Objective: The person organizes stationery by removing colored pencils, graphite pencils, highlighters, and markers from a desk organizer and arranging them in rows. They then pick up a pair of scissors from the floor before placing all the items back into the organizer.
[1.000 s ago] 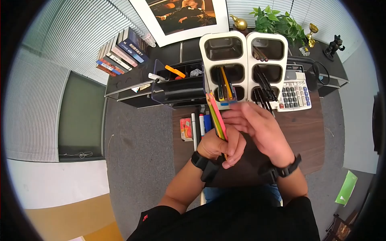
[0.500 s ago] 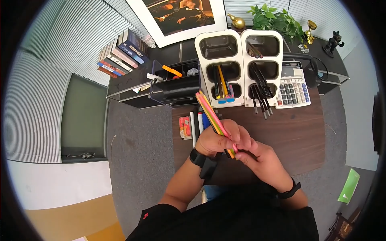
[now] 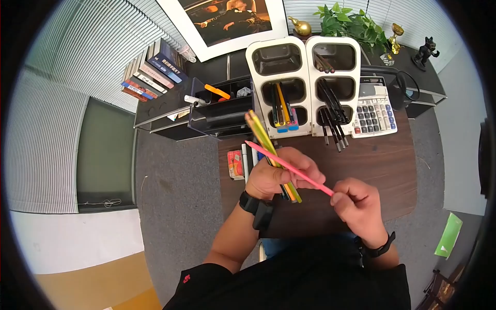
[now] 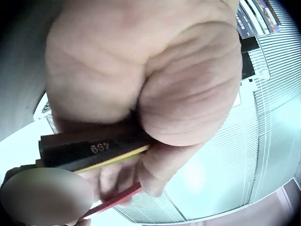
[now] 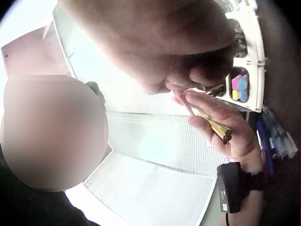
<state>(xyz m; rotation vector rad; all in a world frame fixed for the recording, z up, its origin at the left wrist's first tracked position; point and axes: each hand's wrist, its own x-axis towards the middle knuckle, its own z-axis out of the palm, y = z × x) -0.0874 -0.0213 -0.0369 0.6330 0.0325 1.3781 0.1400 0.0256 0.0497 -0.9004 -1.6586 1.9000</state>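
Note:
My left hand (image 3: pixel 266 178) grips a bundle of yellow, green and dark pencils (image 3: pixel 258 130) that slants up toward the organizers. A pink pencil (image 3: pixel 262 150) crosses over that bundle and the left fingers, its tip pointing up and left. At its lower end, the thumb and fingers of my right hand (image 3: pixel 361 207) pinch it. In the left wrist view a dark pencil (image 4: pixel 84 148) with printed digits lies in the left palm. The right wrist view shows the bundle's ends (image 5: pixel 222 131) sticking out of the left hand.
Two white organizers (image 3: pixel 281 77) with black compartments hold pens (image 3: pixel 281 103) and black pencils (image 3: pixel 333 106). A calculator (image 3: pixel 374 113) is at their right. Left of the hands lie a red box (image 3: pixel 235 165) and markers (image 3: pixel 245 157). A dark caddy (image 3: pixel 217 120) stands behind.
The right hand came down from near the organizers to the bundle's lower end, then drew the pink pencil out to the right. The left hand stays near its place.

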